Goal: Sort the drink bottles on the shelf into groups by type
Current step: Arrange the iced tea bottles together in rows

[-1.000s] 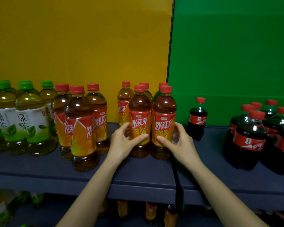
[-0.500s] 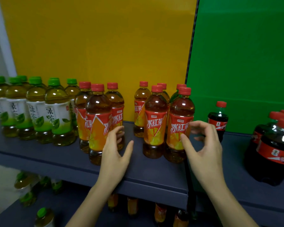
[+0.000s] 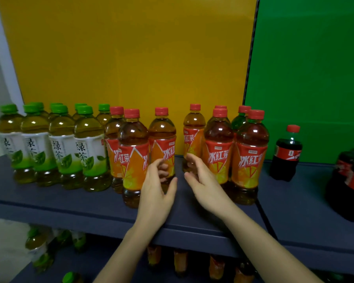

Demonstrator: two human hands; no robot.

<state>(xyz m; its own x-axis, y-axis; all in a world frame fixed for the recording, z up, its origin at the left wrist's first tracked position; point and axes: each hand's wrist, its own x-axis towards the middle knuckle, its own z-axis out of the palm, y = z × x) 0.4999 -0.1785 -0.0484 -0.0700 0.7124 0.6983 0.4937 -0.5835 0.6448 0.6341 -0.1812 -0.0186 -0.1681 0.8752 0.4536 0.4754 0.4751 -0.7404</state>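
Note:
Several green tea bottles [image 3: 90, 152] with green caps stand in a group at the left of the dark shelf [image 3: 86, 207]. Beside them are three iced red tea bottles [image 3: 133, 158] with red caps and orange labels. A second cluster of red tea bottles [image 3: 249, 160] stands further right, with a gap between. My left hand [image 3: 155, 190] hovers open in front of the left red tea group, fingers close to the bottle [image 3: 163, 139] behind it. My right hand [image 3: 204, 180] is open in the gap, holding nothing.
A small cola bottle [image 3: 286, 154] stands alone right of the red teas, and larger cola bottles [image 3: 349, 180] crowd the far right edge. A lower shelf holds more green tea bottles [image 3: 41, 246] and red tea bottles. Yellow and green panels back the shelf.
Both hands let go of the two front right red tea bottles and shifted left into the gap between the red tea groups. The view panned left, showing more green tea bottles.

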